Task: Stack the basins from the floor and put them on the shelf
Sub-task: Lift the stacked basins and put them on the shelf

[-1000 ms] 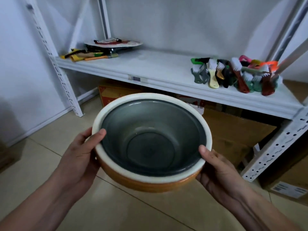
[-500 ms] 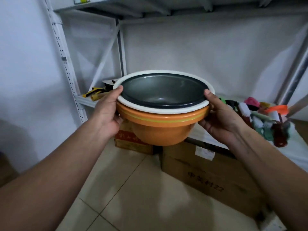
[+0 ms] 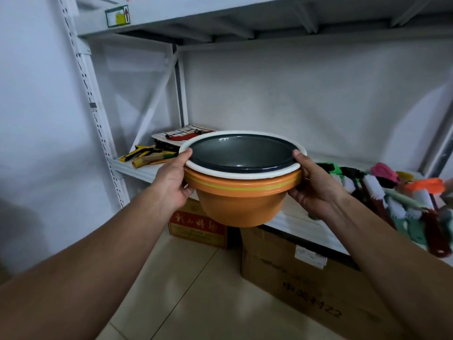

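Observation:
A stack of nested basins [image 3: 241, 204] hangs in the air in front of the white shelf [image 3: 144, 171]: orange on the outside, a white rim above it, a dark grey one innermost. My left hand [image 3: 171, 182] grips the rim on the left side, thumb over the edge. On the right side my right hand [image 3: 312, 190] holds the rim the same way. The stack is upright, its bottom at about the height of the shelf's front edge, in the gap between the items on the shelf.
Yellow tools [image 3: 147, 155] and a flat tray [image 3: 181, 136] lie at the shelf's left end; a pile of coloured brushes [image 3: 397, 192] fills its right. Cardboard boxes [image 3: 311, 278] and a red box [image 3: 198, 227] stand on the floor below. An upper shelf [image 3: 245, 18] runs overhead.
The basin stack has risen from near floor level to shelf height and moved toward the shelf. Both hands kept their grip on the rim.

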Motion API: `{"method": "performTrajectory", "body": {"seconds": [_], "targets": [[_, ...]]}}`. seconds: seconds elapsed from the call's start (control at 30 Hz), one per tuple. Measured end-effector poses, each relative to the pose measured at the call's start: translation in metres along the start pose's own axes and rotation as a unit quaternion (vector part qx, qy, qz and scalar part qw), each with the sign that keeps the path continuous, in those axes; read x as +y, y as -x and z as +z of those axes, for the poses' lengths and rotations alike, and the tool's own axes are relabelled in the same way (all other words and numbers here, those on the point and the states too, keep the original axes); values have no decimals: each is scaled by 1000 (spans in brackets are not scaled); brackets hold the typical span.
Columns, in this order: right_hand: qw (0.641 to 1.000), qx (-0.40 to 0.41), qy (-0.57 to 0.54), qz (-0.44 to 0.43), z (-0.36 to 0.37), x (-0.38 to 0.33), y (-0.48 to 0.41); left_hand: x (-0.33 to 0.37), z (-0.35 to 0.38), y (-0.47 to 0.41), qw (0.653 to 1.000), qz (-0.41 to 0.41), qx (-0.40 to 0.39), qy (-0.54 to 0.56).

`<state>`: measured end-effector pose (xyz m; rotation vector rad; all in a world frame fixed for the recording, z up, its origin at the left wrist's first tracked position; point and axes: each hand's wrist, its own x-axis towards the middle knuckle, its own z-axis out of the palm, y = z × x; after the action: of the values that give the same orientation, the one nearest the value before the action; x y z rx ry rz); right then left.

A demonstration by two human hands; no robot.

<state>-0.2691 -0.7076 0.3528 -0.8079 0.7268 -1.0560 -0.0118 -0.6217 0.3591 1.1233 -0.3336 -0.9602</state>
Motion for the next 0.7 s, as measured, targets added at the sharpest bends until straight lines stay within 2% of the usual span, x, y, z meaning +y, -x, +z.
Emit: {"method": "performTrajectory", "body": {"seconds": [0.17, 0.27, 0.33, 0.4, 0.47, 0.57, 0.7], "targets": [[999, 15, -48, -10, -2, 7, -8, 3, 4, -7, 1000, 15, -18, 6], [998, 16, -59, -34, -9, 27, 8, -6, -8, -1, 995, -6, -26, 98], [996, 5, 41, -83, -11, 50, 31, -23, -20, 14, 990, -18, -27, 135], [976, -38, 159, -142, -4, 73, 52, -45, -27, 35, 987, -30, -53, 149], [958, -69, 220, -172, 5, 94, 58, -64, -23, 55, 985, -33, -89, 146], [918, -32, 335, -208, 14, 115, 49, -77, -10, 63, 986, -7, -111, 123], [912, -6, 354, -210, 19, 121, 26, -76, 3, 48, 987, -8, -112, 113]]}}
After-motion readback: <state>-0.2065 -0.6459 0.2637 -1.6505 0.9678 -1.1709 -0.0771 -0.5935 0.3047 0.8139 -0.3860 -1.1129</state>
